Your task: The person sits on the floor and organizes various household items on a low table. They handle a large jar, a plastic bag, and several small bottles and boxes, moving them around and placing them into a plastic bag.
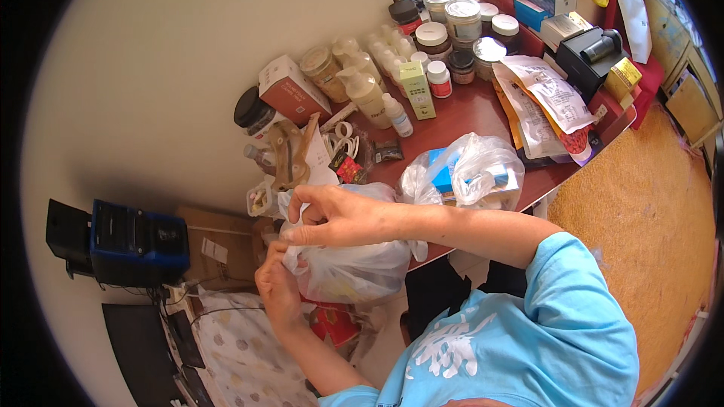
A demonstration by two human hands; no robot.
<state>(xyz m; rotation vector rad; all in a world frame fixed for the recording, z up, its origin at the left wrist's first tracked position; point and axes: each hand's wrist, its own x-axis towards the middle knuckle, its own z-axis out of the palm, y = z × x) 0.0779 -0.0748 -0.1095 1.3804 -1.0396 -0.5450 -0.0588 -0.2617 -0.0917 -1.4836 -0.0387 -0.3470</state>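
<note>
A filled translucent white plastic bag (356,271) sits at the near left end of the dark red table (469,110). My left hand (277,282) pinches a gathered edge of it on its left side. Just above, my right hand (334,215) reaches across the top of the bag, thumb and fingers curled on the same gathered plastic. The two hands meet there. What the bag holds is blurred by the plastic. Close by on the right stands a second, knotted clear plastic bag (492,161) with a blue and white box inside.
Pump bottles (365,96), lidded jars (464,17), a green carton (417,90) and food pouches (546,102) crowd the table's back and right. Left of the bag are a small clear tub (260,198) and a brown strap-like item (291,152). A blue-black computer case (138,243) stands further left.
</note>
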